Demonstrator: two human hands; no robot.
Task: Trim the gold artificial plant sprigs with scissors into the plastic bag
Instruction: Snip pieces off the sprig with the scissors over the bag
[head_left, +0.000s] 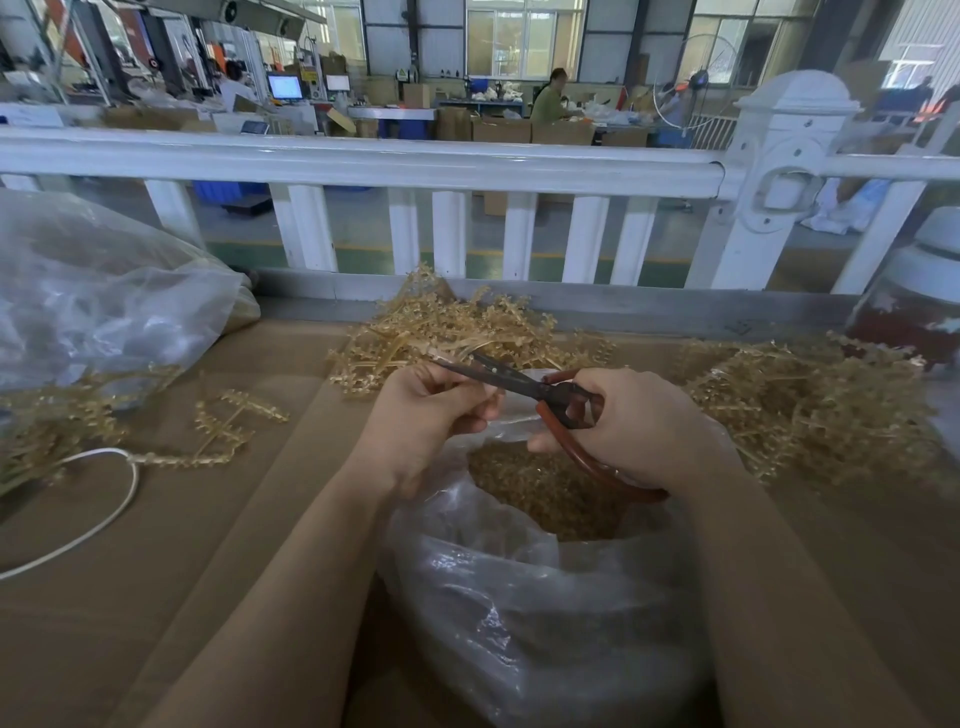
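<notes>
Both forearms reach forward from the bottom edge over the worktop (171, 519), hands meeting above an open bag (545, 597). The left hand (421, 421) is curled, fingers pinched around a sprig (415, 343) whose gold fronds fan out just beyond its knuckles. The right hand (639, 421) is closed through the red-brown handles of the scissors (519, 382), thumb in one loop, fingers around the larger one. The dark blades point left, slightly parted, tips reaching the sprig's stem just above the left fingers. The bag mouth sits directly below both hands, gold trimmings visible inside. More sprigs are heaped right of the right hand (810, 405) and left of the left hand, near a second bag (104, 291) and a white cord (104, 514).
</notes>
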